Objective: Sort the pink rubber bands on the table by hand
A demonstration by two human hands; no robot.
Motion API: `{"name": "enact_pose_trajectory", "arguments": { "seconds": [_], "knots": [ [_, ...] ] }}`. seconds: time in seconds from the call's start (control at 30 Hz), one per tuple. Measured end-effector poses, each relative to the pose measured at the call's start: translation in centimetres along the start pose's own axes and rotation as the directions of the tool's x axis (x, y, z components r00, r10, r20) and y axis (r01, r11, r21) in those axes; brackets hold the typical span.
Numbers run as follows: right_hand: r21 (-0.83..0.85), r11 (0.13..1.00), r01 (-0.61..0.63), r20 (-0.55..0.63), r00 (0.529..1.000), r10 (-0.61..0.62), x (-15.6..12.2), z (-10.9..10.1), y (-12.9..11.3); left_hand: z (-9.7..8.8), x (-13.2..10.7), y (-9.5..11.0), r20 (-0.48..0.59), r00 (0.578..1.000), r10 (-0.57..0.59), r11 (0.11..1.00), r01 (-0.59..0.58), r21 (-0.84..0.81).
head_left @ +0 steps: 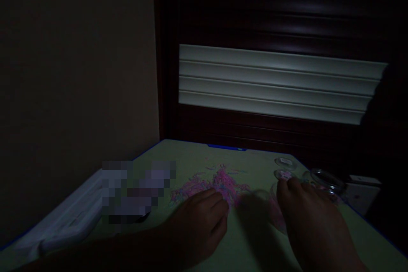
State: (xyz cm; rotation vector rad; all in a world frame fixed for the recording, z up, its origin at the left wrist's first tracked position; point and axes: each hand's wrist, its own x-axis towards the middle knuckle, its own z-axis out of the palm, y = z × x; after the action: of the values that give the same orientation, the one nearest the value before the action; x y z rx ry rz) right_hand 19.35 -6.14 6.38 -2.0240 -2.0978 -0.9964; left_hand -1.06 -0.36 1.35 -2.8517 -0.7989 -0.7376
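Observation:
A loose heap of thin pink and bluish bands (pixel 223 182), like small rubber bands, lies spread on the pale tabletop (pixel 248 229). My left hand (pixel 204 221) is at the near edge of the heap, its fingers curled in. What they hold, if anything, is hidden. On the right, a clear round container (pixel 276 214) with pink contents stands partly behind my right hand (pixel 310 216). That hand is bent over the container with its fingers curled downward, and the fingertips are out of sight. Just beyond it sits a small clear dish (pixel 284 174) with pale pink bits.
A clear lid with a label (pixel 286 161) lies farther back. Another clear round jar (pixel 328 179) and a pale phone-like device (pixel 363 191) are at the right edge. On the left are a long white tray-like object (pixel 72 212) and a pixelated item (pixel 137 191). A wall and dark slatted panel stand behind.

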Motion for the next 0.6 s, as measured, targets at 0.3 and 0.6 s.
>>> {"name": "enact_pose_trajectory", "arguments": {
  "seconds": [0.3,0.6],
  "knots": [
    [0.054,0.999,0.006,0.046,0.999,-0.008,0.07,-0.16,-0.26,-0.08,0.14,0.08,-0.003,1.000,-0.005,1.000,0.005,-0.001],
    [0.050,0.996,0.073,-0.042,0.997,-0.071,0.08,0.09,-0.33,-0.06,0.03,0.13,0.015,1.000,-0.018,1.000,0.017,0.017]
  ]
}}
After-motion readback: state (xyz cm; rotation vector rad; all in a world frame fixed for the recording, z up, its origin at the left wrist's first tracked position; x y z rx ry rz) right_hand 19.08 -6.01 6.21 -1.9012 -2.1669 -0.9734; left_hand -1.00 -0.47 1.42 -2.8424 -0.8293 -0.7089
